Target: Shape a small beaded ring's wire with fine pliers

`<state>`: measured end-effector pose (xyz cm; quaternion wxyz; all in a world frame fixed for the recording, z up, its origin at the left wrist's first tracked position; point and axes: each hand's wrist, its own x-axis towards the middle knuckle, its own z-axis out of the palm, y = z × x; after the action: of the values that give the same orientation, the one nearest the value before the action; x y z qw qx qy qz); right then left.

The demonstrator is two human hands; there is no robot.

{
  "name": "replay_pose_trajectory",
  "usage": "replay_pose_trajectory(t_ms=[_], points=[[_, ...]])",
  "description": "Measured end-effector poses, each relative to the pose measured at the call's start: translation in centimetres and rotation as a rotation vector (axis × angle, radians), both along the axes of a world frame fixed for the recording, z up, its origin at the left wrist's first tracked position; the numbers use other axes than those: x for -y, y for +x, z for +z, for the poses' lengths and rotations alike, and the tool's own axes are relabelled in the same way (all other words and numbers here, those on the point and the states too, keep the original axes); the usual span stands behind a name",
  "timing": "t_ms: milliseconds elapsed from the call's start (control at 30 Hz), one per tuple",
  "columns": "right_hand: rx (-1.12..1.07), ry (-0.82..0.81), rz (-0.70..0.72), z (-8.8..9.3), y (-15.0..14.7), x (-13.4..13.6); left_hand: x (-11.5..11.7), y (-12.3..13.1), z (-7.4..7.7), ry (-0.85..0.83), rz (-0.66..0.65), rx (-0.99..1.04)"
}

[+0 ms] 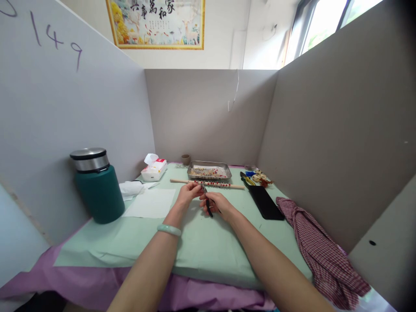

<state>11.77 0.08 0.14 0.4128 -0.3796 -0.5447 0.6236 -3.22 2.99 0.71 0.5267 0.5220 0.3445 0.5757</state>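
Observation:
My right hand [217,203] is closed around a pair of small pliers [209,209] with black handles, their metal jaws pointing up and to the left. At the tip of the jaws, my left hand [189,192] is pinched together; whatever sits between its fingers is too small to make out. Just beyond both hands lies a pale wooden stick [238,187] with a row of small red and dark bead-like pieces along it. Behind the stick is a metal tray [209,164] holding many tiny coloured bits.
On the left stand a green flask [100,195], a tissue pack [154,170] and white paper [151,203]. To the right lie a black flat object [267,203], yellow-handled pliers [249,180] and a checked cloth [321,247]. A small brown cup [185,159] is at the back. Grey partitions [211,117] enclose the table.

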Motion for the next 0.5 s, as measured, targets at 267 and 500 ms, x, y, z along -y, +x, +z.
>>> replay_pose_trajectory(t_ms=[267,500], points=[[0.062,0.025,-0.016,0.7,0.6,0.3,-0.3,-0.2,0.1,0.106,0.083,-0.184],[0.088,0.03,0.02,0.1,1.0,-0.5,-0.1,-0.4,0.2,0.243,0.195,-0.414]])
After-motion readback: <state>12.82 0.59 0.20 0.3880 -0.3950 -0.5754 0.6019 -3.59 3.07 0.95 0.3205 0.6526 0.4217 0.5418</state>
